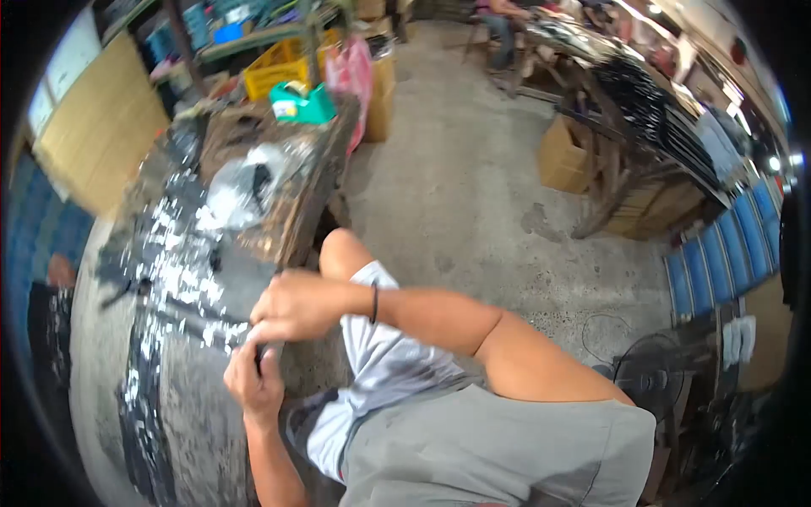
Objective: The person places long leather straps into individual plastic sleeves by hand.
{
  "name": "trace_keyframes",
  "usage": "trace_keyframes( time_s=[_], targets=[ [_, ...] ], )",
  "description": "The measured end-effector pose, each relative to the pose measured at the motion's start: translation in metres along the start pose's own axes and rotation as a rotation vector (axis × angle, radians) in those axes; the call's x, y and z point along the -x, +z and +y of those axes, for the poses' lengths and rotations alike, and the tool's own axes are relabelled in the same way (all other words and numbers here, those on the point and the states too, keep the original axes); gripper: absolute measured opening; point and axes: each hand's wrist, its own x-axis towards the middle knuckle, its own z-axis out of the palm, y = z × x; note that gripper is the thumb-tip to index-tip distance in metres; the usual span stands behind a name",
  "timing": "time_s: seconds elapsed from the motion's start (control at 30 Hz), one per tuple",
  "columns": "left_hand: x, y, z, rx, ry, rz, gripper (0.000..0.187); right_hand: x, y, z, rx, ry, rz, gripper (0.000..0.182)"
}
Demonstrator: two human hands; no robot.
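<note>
My right hand (291,306), with a dark band at its wrist, is closed at the near edge of the worktable. Just below it, my left hand (256,380) is closed too, its fingertips close to the right hand's. A small dark piece shows between the left fingers, too small to make out. What the right fingers hold is hidden. Shiny black plastic-like strips (182,279) lie across the table to the left of both hands. Beyond them is a clear plastic bag (232,198).
The wooden worktable (198,397) runs along the left. A green container (302,105) and a yellow crate (274,68) stand at its far end. Cardboard boxes (564,156) sit by another table with black strips (634,97). A fan (655,372) is at right; a person (505,29) sits far off.
</note>
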Motion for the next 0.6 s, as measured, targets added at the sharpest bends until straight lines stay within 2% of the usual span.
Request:
trace_keyframes(
  time_s=[0.07, 0.1, 0.13, 0.17, 0.2, 0.27, 0.3, 0.47, 0.53, 0.6],
  targets=[
    [-0.008, 0.006, 0.005, -0.024, 0.051, 0.040, 0.018, -0.010, -0.022, 0.003, -0.092, -0.018, -0.192, 0.036],
    [-0.007, 0.007, 0.003, -0.051, 0.041, 0.046, 0.019, -0.009, -0.025, -0.001, -0.098, -0.010, -0.146, 0.035],
    [-0.007, 0.004, 0.002, -0.020, 0.009, 0.036, 0.021, -0.013, -0.021, 0.004, -0.168, 0.077, -0.262, 0.032],
    [-0.005, 0.002, -0.004, -0.043, 0.011, 0.036, 0.022, -0.011, -0.021, -0.011, -0.295, 0.252, -0.263, 0.028],
    [-0.004, 0.000, -0.011, -0.041, 0.004, 0.044, 0.022, -0.008, -0.008, -0.008, -0.335, 0.333, -0.190, 0.027],
    [-0.004, -0.002, -0.020, -0.008, -0.007, 0.086, 0.022, 0.002, 0.024, 0.005, -0.454, 0.332, 0.027, 0.029],
    [-0.003, -0.005, -0.022, 0.001, -0.031, 0.069, 0.023, 0.002, 0.027, -0.003, -0.591, 0.406, 0.063, 0.029],
    [-0.009, -0.009, -0.016, 0.075, -0.117, 0.092, 0.042, -0.004, 0.026, 0.006, -0.606, 0.384, 0.112, 0.028],
    [-0.009, -0.015, -0.013, 0.125, -0.169, 0.124, 0.048, -0.007, 0.019, -0.006, -0.506, 0.438, 0.135, 0.030],
    [-0.007, -0.018, -0.014, 0.118, -0.201, 0.032, 0.059, -0.009, 0.018, -0.008, -0.495, 0.434, 0.127, 0.031]
  ],
)
